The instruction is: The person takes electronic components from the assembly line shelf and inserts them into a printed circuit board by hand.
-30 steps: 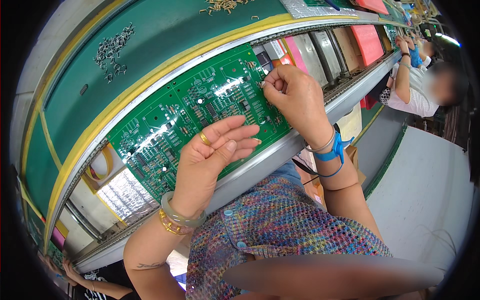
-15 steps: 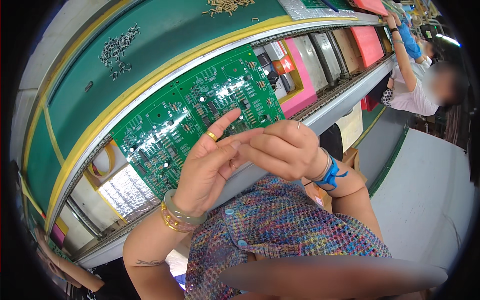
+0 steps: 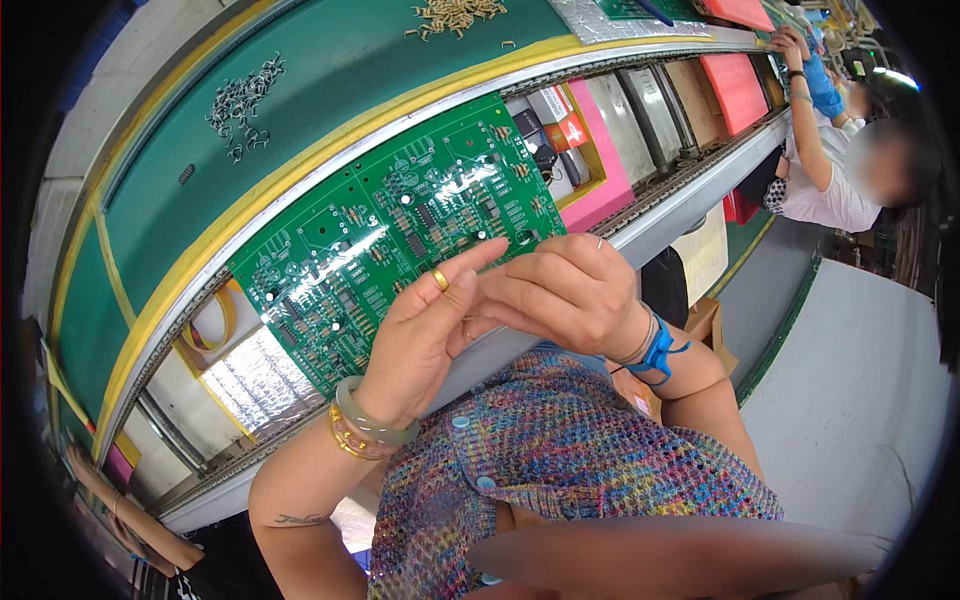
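Note:
My left hand [image 3: 425,325] and my right hand [image 3: 572,295] meet in front of my chest, above the near edge of a green circuit board [image 3: 345,260]. The left thumb presses toward the fingers, close to the right fingertips. Curled inward, the right hand is closed in a pinch, and whatever sits between the fingertips is hidden or too small to name. A thin pale sliver [image 3: 600,243] shows at the right hand's upper fingers. Under the hands, the board carries small chips, resistors and white round parts, and it rests across the rails.
Beyond the yellow-edged rail [image 3: 290,190] lies a green bench with a pile of bent metal pieces [image 3: 245,100] and a pile of brass-coloured pieces [image 3: 455,15]. A small dark coil-like part [image 3: 187,175] lies at left. Co-workers' arms [image 3: 808,125] show at right and lower left.
The left index finger has bent down nearer the right fingertips, and both hands stay together. The co-worker's arm at lower left has shifted.

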A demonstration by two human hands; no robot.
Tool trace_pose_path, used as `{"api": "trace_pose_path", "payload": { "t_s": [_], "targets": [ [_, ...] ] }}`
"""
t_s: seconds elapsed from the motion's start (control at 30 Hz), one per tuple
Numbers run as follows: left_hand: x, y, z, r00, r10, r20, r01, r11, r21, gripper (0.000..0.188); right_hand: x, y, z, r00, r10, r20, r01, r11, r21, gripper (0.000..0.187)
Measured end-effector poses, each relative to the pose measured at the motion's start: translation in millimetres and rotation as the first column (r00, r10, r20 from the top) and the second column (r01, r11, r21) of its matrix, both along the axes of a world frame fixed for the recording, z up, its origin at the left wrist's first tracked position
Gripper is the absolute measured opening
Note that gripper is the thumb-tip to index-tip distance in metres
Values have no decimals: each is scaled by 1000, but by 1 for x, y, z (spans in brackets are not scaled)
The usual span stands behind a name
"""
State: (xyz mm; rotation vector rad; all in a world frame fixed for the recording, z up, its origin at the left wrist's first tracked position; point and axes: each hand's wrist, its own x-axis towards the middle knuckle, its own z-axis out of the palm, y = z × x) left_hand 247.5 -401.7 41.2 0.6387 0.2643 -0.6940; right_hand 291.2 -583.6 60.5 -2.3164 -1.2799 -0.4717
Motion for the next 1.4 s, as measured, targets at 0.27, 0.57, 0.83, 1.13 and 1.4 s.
{"api": "trace_pose_path", "payload": {
  "t_s": [0.27, 0.57, 0.83, 1.13, 1.4],
  "targets": [
    [-1, 0, -7, 999, 36, -31, -40, 984, -173, 51, -3, 11, 2, 993, -107, -41, 108, 994, 13, 26],
    [-3, -1, -2, 997, -69, 31, 73, 987, -146, 44, -2, -2, 3, 999, -24, 23, 24, 1000, 9, 24],
    [-7, 0, -4, 991, -106, 80, 99, 992, 82, 17, -22, -21, 9, 996, -54, -69, 58, 997, 55, 25],
    [-9, -2, -4, 997, -42, 64, 35, 994, 107, 13, -25, -20, 18, 998, -42, -48, 40, 998, -43, 24],
    [-7, -4, 0, 996, -44, -77, 45, 999, 16, 23, -9, -24, 5, 959, -183, -216, 205, 975, 84, 16]
  ]
}}
